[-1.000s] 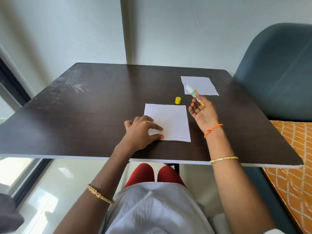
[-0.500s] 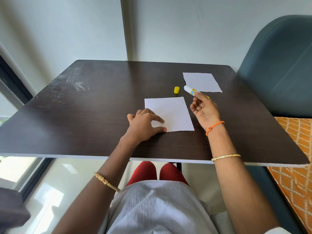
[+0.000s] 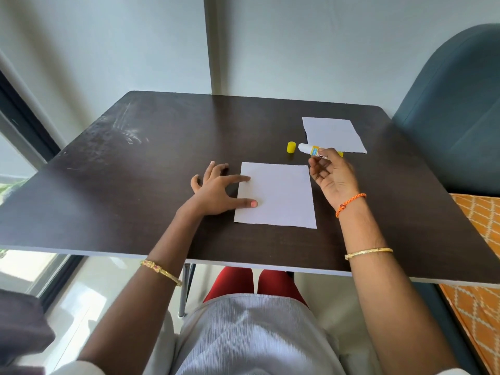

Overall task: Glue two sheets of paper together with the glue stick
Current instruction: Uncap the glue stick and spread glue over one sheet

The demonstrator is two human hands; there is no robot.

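A white sheet of paper (image 3: 281, 196) lies flat on the dark table (image 3: 140, 163) in front of me. My left hand (image 3: 216, 190) rests spread at its left edge, index finger and thumb pressing on the paper. My right hand (image 3: 331, 175) hovers at the sheet's far right corner and holds an uncapped glue stick (image 3: 311, 150), its white tip pointing left. The yellow cap (image 3: 290, 147) stands on the table just left of that tip. A second white sheet (image 3: 332, 133) lies farther back on the right.
A teal padded chair back (image 3: 454, 115) stands right of the table. An orange patterned cushion (image 3: 484, 280) lies below it. The wall is close behind the table's far edge. A window frame runs along the left. My red-clad knees are under the near edge.
My right hand has turned the glue stick so its tip points left near the cap. My left hand has spread its fingers wider on the near sheet's left edge.
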